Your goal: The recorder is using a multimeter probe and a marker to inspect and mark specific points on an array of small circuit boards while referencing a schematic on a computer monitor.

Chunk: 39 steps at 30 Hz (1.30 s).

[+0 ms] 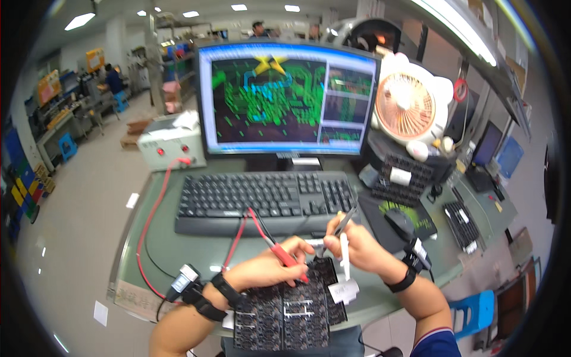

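I see my left hand (267, 266) coming in from the lower edge, wrist bent inward, its fingers pinched on a red probe (288, 257) whose tip angles down onto the dark circuit board (282, 312). The board lies at the near edge of the tabletop (178, 244), partly overhanging it. My right hand (355, 243) is raised just above the board's far right corner, fingers closed around a black probe (344, 221) and a white pen (344, 254) together. Both hands sit just in front of the keyboard (264, 201), near each other but apart. Red leads (156, 208) trail off towards the far left corner.
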Tool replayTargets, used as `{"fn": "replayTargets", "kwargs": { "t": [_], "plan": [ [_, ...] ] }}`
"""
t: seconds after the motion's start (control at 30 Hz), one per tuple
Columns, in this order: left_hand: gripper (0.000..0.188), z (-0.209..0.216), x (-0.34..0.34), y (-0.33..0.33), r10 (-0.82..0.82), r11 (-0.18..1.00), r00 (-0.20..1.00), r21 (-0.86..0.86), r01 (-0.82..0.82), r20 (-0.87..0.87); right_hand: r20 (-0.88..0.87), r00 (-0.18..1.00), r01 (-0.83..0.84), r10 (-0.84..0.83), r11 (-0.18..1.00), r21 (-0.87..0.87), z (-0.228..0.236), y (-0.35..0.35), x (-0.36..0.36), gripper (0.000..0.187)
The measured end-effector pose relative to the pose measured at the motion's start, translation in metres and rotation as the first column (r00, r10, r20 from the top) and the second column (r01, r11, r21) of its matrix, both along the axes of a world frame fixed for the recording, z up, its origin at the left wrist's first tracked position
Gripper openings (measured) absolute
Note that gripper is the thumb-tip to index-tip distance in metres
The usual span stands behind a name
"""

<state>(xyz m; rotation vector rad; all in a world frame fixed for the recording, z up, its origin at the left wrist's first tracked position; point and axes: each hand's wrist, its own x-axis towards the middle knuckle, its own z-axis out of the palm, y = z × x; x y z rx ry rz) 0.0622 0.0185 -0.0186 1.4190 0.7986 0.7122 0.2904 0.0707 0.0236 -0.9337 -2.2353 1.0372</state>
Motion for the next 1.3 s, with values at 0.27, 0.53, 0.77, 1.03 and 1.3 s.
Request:
{"fn": "replayTargets", "kwargs": {
  "t": [0.27,0.53,0.77,1.03,1.3],
  "plan": [
    [0.025,0.006,-0.001,0.005,-0.016,0.989,0.998,-0.146,0.024,0.057,-0.346,0.936,-0.217,0.062,0.876,-0.431,-0.032,-0.001,0.038,0.019],
    [0.022,0.003,-0.001,-0.002,0.017,0.987,0.999,-0.158,-0.011,0.036,-0.232,0.943,-0.286,0.239,0.938,-0.197,-0.039,-0.009,0.032,0.018],
    [0.021,0.000,-0.005,0.007,0.075,0.977,0.982,-0.208,-0.038,0.172,-0.352,0.927,-0.108,-0.128,0.808,-0.580,-0.043,-0.019,0.025,0.020],
    [0.021,0.004,-0.006,0.005,0.052,0.982,0.985,-0.186,-0.021,0.162,-0.343,0.939,-0.130,-0.041,0.878,-0.461,-0.045,-0.021,0.028,0.019],
    [0.024,0.003,-0.005,0.004,0.033,0.987,0.996,-0.162,-0.018,0.089,-0.210,0.973,-0.161,0.098,0.937,-0.310,-0.041,-0.018,0.029,0.020]
  ]
}}
